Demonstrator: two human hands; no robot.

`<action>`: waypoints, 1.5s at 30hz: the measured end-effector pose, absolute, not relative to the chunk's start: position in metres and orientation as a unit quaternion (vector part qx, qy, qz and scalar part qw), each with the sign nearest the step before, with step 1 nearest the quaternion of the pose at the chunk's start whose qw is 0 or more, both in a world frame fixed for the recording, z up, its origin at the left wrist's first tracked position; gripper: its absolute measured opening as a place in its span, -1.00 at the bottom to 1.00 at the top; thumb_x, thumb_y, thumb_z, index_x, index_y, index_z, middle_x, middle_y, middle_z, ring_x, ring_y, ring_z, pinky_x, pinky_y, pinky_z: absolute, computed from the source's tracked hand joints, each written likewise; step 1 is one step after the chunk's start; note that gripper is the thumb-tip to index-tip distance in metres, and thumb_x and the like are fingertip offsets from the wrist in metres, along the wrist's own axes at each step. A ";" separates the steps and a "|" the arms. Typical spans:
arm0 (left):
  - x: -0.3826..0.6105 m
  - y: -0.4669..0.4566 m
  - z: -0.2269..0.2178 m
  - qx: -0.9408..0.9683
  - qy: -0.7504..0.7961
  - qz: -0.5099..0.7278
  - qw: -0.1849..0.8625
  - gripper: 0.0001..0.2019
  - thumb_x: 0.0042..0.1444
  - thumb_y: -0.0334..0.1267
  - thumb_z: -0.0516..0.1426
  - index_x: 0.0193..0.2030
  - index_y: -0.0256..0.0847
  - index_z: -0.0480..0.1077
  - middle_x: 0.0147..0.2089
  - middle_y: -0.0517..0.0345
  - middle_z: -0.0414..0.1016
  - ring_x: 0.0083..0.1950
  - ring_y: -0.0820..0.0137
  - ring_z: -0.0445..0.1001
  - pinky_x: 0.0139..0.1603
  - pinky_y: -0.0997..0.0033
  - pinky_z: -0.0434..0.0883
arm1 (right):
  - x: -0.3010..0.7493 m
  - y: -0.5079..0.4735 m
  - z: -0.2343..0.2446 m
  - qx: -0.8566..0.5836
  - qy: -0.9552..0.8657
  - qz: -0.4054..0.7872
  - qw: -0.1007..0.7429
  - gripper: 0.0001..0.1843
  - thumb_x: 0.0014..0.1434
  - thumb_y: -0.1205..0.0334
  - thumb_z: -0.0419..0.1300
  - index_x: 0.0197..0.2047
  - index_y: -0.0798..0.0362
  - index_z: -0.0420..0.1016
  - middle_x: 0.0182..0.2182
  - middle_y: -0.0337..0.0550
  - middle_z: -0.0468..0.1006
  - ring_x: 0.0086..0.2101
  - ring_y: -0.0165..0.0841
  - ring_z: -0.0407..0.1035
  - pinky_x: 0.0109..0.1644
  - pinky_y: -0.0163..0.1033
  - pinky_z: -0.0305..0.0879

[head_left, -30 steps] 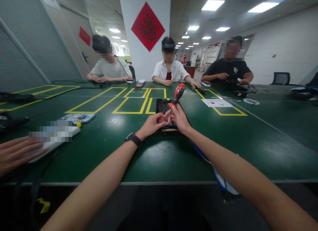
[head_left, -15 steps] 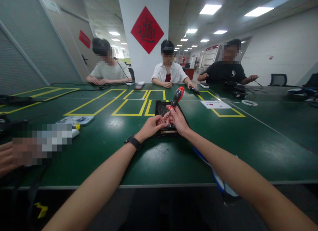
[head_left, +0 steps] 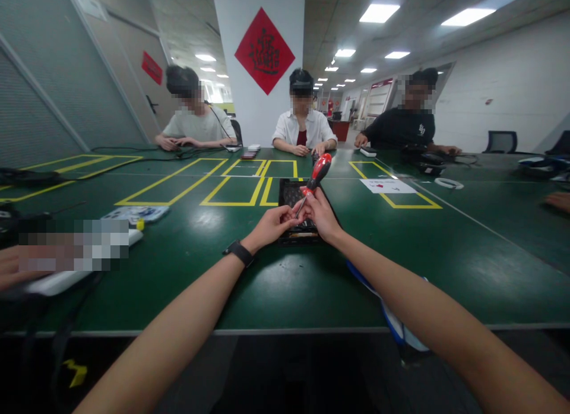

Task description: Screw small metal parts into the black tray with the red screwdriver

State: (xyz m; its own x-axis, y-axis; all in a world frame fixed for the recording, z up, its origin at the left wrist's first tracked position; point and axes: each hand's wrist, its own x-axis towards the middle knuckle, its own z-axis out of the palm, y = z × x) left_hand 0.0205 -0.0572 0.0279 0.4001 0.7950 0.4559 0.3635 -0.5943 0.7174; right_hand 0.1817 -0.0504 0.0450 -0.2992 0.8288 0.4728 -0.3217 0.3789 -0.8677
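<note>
Head view, both hands unmoved, right hand (head_left: 321, 214) still gripping screwdriver (head_left: 317, 175), left hand (head_left: 272, 223) fingers pinching its tip

Your hands crowd black tray (head_left: 289, 191); green table (head_left: 445, 253) open to right; left blocked by white device (head_left: 62, 277), neighbour's hand (head_left: 13, 265).

The scene is lit evenly from above by rectangular ceiling panels (head_left: 377, 12), brightest at the upper right. Their light is thrown back as soft pale glare on the green desk (head_left: 445, 265), chiefly near its front edge. Soft shadows are cast under the forearms. Strong wide-angle distortion is seen toward the borders, where lines bow. Faces and a patch at the desk's left edge are pixelated.
</note>
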 end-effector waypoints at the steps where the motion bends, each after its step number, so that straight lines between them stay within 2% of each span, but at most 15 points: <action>1: 0.020 -0.057 0.028 0.798 0.364 0.403 0.261 -0.70 0.05 -0.05 0.11 -0.35 -0.31 0.34 -0.49 0.24 0.29 -0.48 0.53 0.19 -0.45 0.53 0.14 | 0.182 -0.051 0.045 -0.205 -0.620 0.520 0.551 -0.67 0.22 0.01 -0.03 -0.03 0.01 0.14 -0.54 -0.35 0.44 -0.64 -0.53 0.31 -0.55 -0.41 0.24; 6: 0.019 -0.058 0.030 0.814 0.344 0.390 0.260 -0.71 0.12 -0.09 0.04 -0.38 -0.31 0.37 -0.49 0.23 0.30 -0.46 0.52 0.21 -0.43 0.52 0.15 | 0.181 -0.054 0.047 -0.204 -0.625 0.524 0.541 -0.67 0.23 0.00 -0.06 -0.03 0.01 0.13 -0.54 -0.35 0.43 -0.66 -0.52 0.29 -0.56 -0.40 0.25; 9: 0.021 -0.061 0.033 0.805 0.348 0.403 0.262 -0.73 0.06 -0.08 0.11 -0.30 -0.29 0.37 -0.48 0.26 0.30 -0.47 0.53 0.21 -0.42 0.53 0.17 | 0.181 -0.054 0.047 -0.202 -0.625 0.512 0.554 -0.66 0.22 -0.02 -0.05 -0.04 0.00 0.14 -0.54 -0.35 0.43 -0.66 -0.53 0.28 -0.55 -0.41 0.25; 13: 0.022 -0.061 0.033 0.790 0.364 0.417 0.263 -0.70 0.00 -0.05 0.16 -0.35 -0.31 0.37 -0.52 0.27 0.28 -0.51 0.55 0.18 -0.48 0.54 0.14 | 0.182 -0.053 0.046 -0.200 -0.623 0.514 0.554 -0.65 0.21 -0.03 -0.04 -0.03 0.00 0.13 -0.53 -0.34 0.44 -0.64 -0.53 0.30 -0.54 -0.41 0.25; 20: 0.022 -0.060 0.030 0.792 0.327 0.394 0.332 -0.67 0.08 -0.05 0.08 -0.34 -0.33 0.42 -0.39 0.08 0.48 -0.39 0.45 0.38 -0.33 0.46 0.29 | 0.183 -0.051 0.045 -0.212 -0.626 0.516 0.545 -0.62 0.21 -0.04 -0.03 0.00 0.00 0.15 -0.51 -0.32 0.44 -0.65 -0.54 0.28 -0.55 -0.41 0.24; 24: 0.023 -0.062 0.031 0.782 0.360 0.420 0.288 -0.69 0.01 -0.04 0.14 -0.31 -0.30 0.38 -0.46 0.19 0.39 -0.46 0.51 0.28 -0.41 0.50 0.23 | 0.182 -0.051 0.045 -0.206 -0.621 0.510 0.558 -0.63 0.20 -0.04 -0.02 -0.01 -0.01 0.14 -0.50 -0.32 0.45 -0.63 -0.53 0.29 -0.53 -0.40 0.26; 28: 0.022 -0.061 0.031 0.785 0.379 0.426 0.244 -0.71 -0.03 -0.06 0.17 -0.39 -0.29 0.33 -0.52 0.27 0.28 -0.51 0.54 0.19 -0.46 0.53 0.17 | 0.182 -0.051 0.044 -0.207 -0.620 0.516 0.554 -0.62 0.20 -0.04 -0.02 0.00 -0.01 0.13 -0.48 -0.31 0.47 -0.61 -0.52 0.33 -0.50 -0.39 0.27; 34: 0.020 -0.061 0.031 0.807 0.365 0.390 0.251 -0.72 0.11 -0.10 0.04 -0.38 -0.31 0.37 -0.48 0.21 0.35 -0.47 0.52 0.24 -0.42 0.52 0.18 | 0.182 -0.049 0.043 -0.204 -0.628 0.529 0.533 -0.62 0.22 -0.05 -0.06 0.00 0.00 0.13 -0.54 -0.33 0.44 -0.65 -0.52 0.29 -0.54 -0.40 0.24; 40: 0.020 -0.060 0.030 0.795 0.380 0.418 0.223 -0.70 -0.02 -0.05 0.17 -0.35 -0.29 0.33 -0.52 0.29 0.26 -0.50 0.55 0.16 -0.47 0.54 0.13 | 0.180 -0.052 0.045 -0.192 -0.635 0.515 0.543 -0.61 0.21 -0.05 -0.04 0.01 0.00 0.13 -0.56 -0.36 0.42 -0.66 -0.54 0.26 -0.55 -0.42 0.22; 45: 0.018 -0.056 0.027 0.800 0.372 0.401 0.244 -0.72 0.07 -0.07 0.08 -0.38 -0.31 0.35 -0.50 0.24 0.29 -0.48 0.52 0.19 -0.44 0.52 0.15 | 0.182 -0.050 0.043 -0.196 -0.636 0.526 0.530 -0.60 0.22 -0.05 -0.07 0.03 -0.01 0.11 -0.54 -0.34 0.44 -0.65 -0.53 0.29 -0.56 -0.41 0.24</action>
